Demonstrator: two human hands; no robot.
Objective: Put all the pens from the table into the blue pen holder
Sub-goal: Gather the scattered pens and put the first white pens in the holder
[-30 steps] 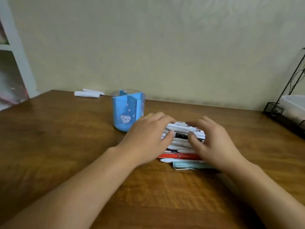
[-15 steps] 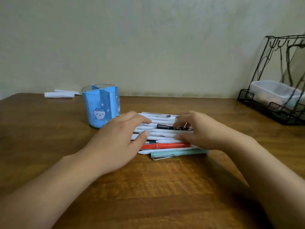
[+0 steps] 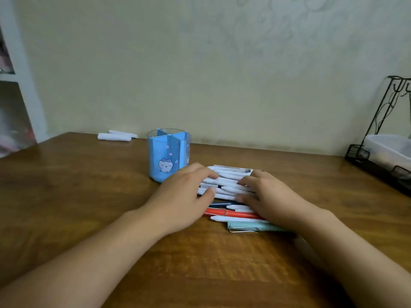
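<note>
Far left by the wall I see white rolls [image 3: 114,136], then the blue pen holder [image 3: 167,155] standing upright. Just right of it, my left hand [image 3: 184,197] and right hand [image 3: 266,196] rest on the pens [image 3: 226,182], fingers curved over the row, gripping none.

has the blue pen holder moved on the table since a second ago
No. The blue pen holder stands in the same place relative to the white rolls behind it and the table's back edge; only the camera swung.
</note>
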